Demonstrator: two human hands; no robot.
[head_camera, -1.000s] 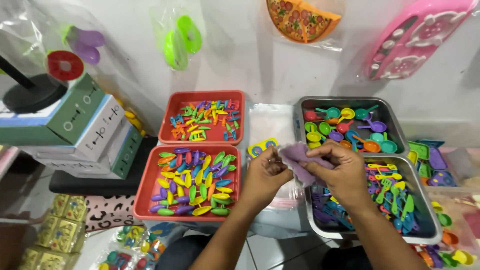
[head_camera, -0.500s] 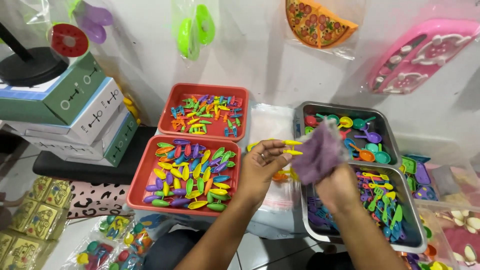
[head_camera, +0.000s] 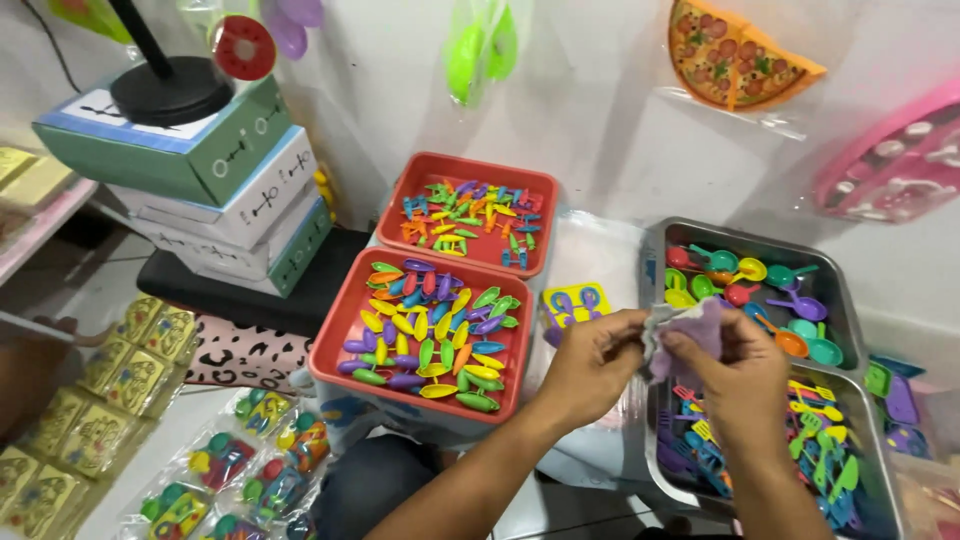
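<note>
Your left hand (head_camera: 592, 365) and right hand (head_camera: 742, 375) are together, both pinched on a small purple bag (head_camera: 690, 335), held up between the trays so every piece is within reach. Two red trays stand to the left: the near red tray (head_camera: 335, 360) keeps boat-shaped pieces, the far red tray (head_camera: 400, 205) smaller ones. Two metal trays stand to the right: the far metal tray (head_camera: 835, 285) sorts pans, the near metal tray (head_camera: 880, 470) utensils.

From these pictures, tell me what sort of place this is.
Likely a small toy-packing workstation: red trays and metal trays of sorted plastic toy parts, bagged toy sets, packaged toys on the wall.
</note>
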